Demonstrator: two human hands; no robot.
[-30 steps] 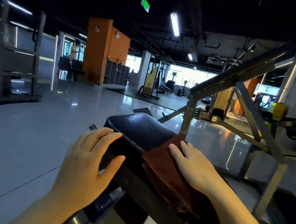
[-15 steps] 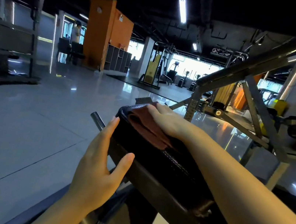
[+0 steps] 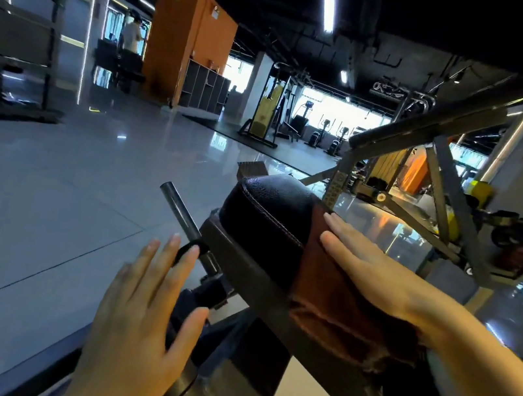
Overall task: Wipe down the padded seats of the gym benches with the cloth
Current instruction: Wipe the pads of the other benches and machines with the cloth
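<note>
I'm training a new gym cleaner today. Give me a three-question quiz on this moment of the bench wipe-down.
1. True or false: the left hand grips the cloth.
2. Which hand presses the cloth on the padded seat?
3. The cloth is: A blue, B reddish-brown, C white.

Key: 1 false, its fingers are spread and hold nothing. 2 the right hand, fingers flat. 3 B.

Far left, an orange pillar [image 3: 189, 39] beside grey lockers [image 3: 204, 90]; far centre, a yellow-padded machine [image 3: 267, 109] on glossy floor [image 3: 47, 198].
</note>
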